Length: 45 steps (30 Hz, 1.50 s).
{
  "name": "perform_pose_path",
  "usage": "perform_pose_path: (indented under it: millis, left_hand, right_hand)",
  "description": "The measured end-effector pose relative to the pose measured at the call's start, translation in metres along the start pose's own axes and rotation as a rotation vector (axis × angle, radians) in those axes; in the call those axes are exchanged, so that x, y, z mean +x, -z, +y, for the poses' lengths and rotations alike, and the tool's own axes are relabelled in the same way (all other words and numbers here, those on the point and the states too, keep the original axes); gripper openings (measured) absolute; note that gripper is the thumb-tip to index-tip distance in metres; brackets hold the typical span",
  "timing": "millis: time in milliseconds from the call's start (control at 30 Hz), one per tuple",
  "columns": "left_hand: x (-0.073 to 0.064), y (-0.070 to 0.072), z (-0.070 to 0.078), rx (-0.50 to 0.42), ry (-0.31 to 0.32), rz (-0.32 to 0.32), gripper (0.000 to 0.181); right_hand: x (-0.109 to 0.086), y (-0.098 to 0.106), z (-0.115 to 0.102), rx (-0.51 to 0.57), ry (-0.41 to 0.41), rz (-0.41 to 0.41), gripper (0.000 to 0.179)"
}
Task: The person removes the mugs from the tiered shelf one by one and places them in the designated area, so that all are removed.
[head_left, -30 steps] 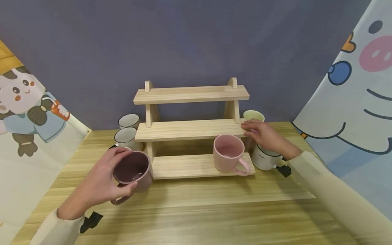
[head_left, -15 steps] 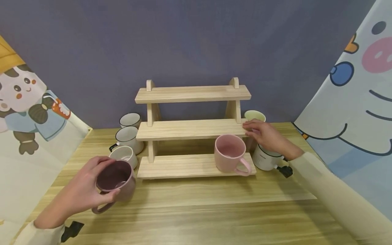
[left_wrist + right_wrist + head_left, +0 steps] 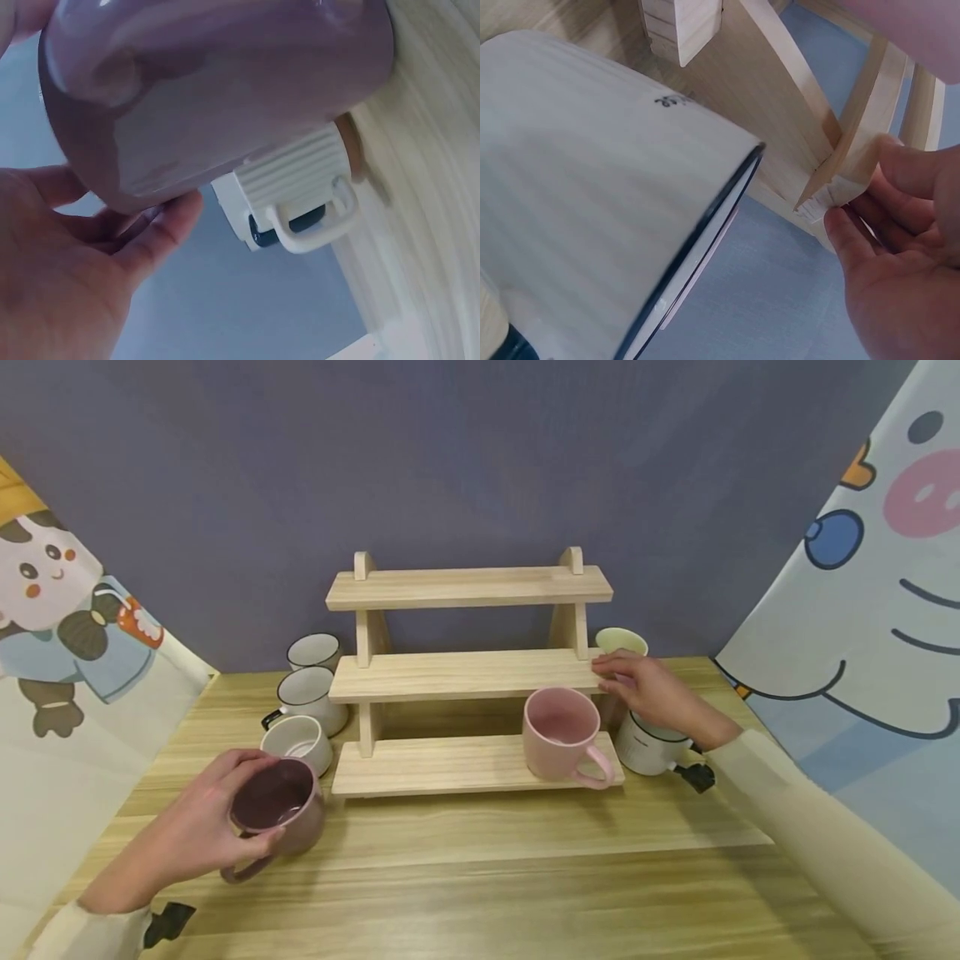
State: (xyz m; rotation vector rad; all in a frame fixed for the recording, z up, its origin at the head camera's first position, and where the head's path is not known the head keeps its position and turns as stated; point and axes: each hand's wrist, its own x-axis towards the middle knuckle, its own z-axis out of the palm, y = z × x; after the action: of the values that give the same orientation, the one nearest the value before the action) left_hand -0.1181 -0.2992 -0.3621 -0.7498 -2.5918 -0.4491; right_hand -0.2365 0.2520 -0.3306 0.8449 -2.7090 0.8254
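At the left front, my left hand [image 3: 202,827] grips a dark purple mug [image 3: 303,831] by its rim, thumb at the near side. The mug is upright, with its handle towards me; whether its base touches the table I cannot tell. My right hand [image 3: 641,689] pinches the right end of the middle board of a three-tier wooden shelf [image 3: 450,675]; in the right wrist view the thumb and fingers close on the board end [image 3: 844,187]. On the bottom board's right side stands a pink mug [image 3: 547,756], handle to the front right.
Left of the shelf, a white ribbed cup [image 3: 324,756] and two dark-rimmed white mugs [image 3: 330,714] stand in a row. At the right are a pale green-lipped cup [image 3: 618,642], partly hidden, and a white dark-rimmed mug [image 3: 641,753] below my wrist. A grey backdrop [image 3: 480,460] rises behind.
My left hand has carried the purple mug left and towards me, away from the shelf's lower left corner, uncovering the ribbed cup; it barely moves lately. The right hand stays on the board.
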Motion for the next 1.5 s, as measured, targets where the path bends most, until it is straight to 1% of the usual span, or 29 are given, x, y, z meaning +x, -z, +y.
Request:
perform_pose_path:
  millis: [67,267,433,600,833,1000,1067,1133,1233,1367,1500]
  left_hand:
    - [0.0,0.001,-0.002,-0.014,-0.017,-0.005,0.08]
    - [0.001,0.003,-0.008,-0.088,-0.105,-0.014,0.077]
    - [0.002,0.004,-0.012,-0.111,-0.122,-0.048,0.076]
    - [0.005,0.01,-0.02,-0.112,-0.17,-0.074,0.079]
    - [0.003,0.021,-0.027,-0.087,-0.174,-0.096,0.081]
    - [0.004,0.026,-0.029,-0.065,-0.212,-0.099,0.082]
    - [0.008,0.029,-0.027,-0.058,-0.225,-0.112,0.08]
    - [0.016,0.033,-0.021,-0.051,-0.229,-0.126,0.076]
    - [0.034,0.038,-0.01,-0.027,-0.226,-0.13,0.065]
    - [0.062,0.038,0.005,0.007,-0.225,-0.097,0.053]
    - [0.084,0.032,0.014,0.025,-0.221,-0.067,0.046]
  right_hand:
    - [0.0,0.0,0.0,-0.003,-0.001,0.002,0.03]
    - [-0.001,0.0,0.001,-0.012,0.006,0.018,0.029]
    - [-0.001,-0.001,0.001,-0.026,0.005,0.019,0.029]
    - [-0.002,-0.002,0.002,-0.018,0.001,0.024,0.029]
    - [-0.003,-0.002,0.002,-0.003,-0.013,0.022,0.028]
    - [-0.003,-0.002,0.001,-0.004,-0.013,0.019,0.029]
    - [-0.003,-0.001,0.001,-0.004,-0.01,0.023,0.029]
    - [-0.003,0.0,0.0,-0.009,-0.001,0.026,0.028]
    - [-0.003,0.001,-0.001,-0.021,0.008,0.032,0.028]
    - [-0.003,0.001,-0.003,-0.015,-0.003,0.025,0.028]
    - [-0.002,0.0,-0.005,-0.013,-0.008,0.018,0.029]
